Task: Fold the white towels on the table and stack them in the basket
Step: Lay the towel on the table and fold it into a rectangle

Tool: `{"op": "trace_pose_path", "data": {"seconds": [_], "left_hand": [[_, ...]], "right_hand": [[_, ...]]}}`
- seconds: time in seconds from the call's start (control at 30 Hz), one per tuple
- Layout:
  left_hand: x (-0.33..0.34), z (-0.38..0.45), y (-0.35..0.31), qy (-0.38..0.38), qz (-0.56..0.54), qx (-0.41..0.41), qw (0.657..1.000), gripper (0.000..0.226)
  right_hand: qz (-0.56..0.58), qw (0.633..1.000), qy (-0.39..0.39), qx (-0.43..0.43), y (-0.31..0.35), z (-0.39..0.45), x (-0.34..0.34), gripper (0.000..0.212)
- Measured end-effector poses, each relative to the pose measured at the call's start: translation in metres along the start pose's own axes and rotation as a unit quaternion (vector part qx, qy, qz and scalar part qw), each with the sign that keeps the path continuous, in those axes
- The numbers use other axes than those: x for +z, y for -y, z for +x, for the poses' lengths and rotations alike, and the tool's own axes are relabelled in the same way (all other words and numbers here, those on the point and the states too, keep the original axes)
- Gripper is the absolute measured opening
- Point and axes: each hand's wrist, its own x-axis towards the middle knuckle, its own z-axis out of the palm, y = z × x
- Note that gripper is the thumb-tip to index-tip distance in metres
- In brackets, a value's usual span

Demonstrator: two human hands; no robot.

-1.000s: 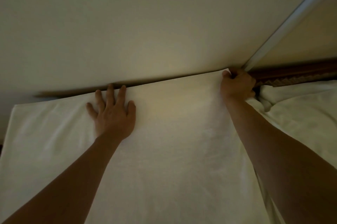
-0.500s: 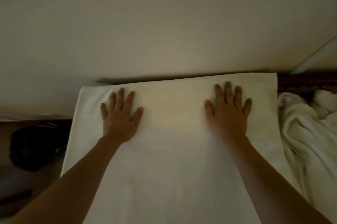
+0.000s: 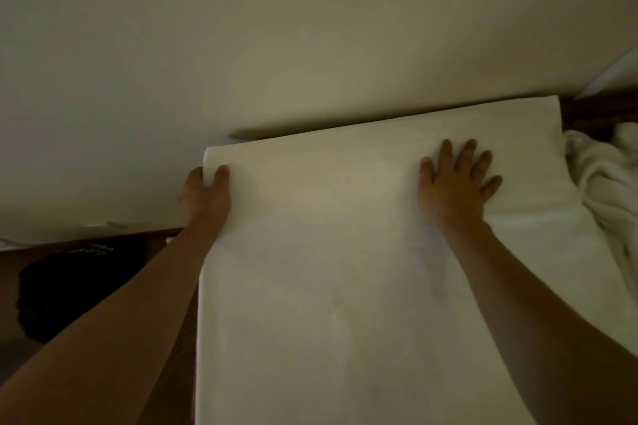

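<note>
Since half a second earlier the left hand (image 3: 206, 194) had slid off the towel (image 3: 345, 252) to its far-left corner, pinching it thumb on top, while the right hand (image 3: 455, 179) stayed flat with fingers spread. The towel lay smooth along the table (image 3: 587, 113) by the wall, crumpled towels (image 3: 600, 182) just beside (dim light; the layers were probably aligned). To fold well, the flat palm should anchor while the pinched corner carries across, edges matched.

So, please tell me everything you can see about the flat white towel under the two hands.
The white towel looks like soft, smooth cloth, spread flat with its far edge near the wall. The left hand grips its far left corner, thumb on top. The right hand presses flat on it, fingers spread. A crumpled white towel lies beside its right edge.
</note>
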Motion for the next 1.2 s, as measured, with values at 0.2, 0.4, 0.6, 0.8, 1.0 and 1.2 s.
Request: {"op": "trace_pose_path", "data": {"seconds": [0.2, 0.4, 0.6, 0.8, 1.0, 1.2], "left_hand": [[-0.037, 0.003, 0.027, 0.046, -0.058, 0.016, 0.997, 0.037], [-0.065, 0.018, 0.029, 0.156, 0.017, 0.025, 0.987, 0.025], [-0.078, 0.018, 0.013, 0.204, -0.116, -0.045, 0.971, 0.025], [-0.095, 0.015, 0.001, 0.230, -0.289, -0.192, 0.909, 0.018], [-0.112, 0.020, 0.003, 0.217, -0.327, -0.238, 0.889, 0.024], [-0.132, 0.012, 0.002, 0.133, -0.251, -0.098, 0.954, 0.030]], "right_hand": [[0.033, 0.977, 0.039, -0.209, 0.167, -0.235, 0.104, 0.081], [0.058, 0.963, 0.142, -0.221, 0.235, -0.323, 0.109, 0.079], [-0.019, 0.993, 0.038, -0.110, 0.243, -0.311, 0.085, 0.070], [0.087, 0.988, 0.091, -0.093, 0.252, -0.306, 0.059, 0.031], [0.201, 0.966, 0.157, -0.050, 0.258, -0.309, 0.055, 0.019], [0.290, 0.937, 0.191, -0.035, 0.280, -0.323, 0.035, 0.024]]}}
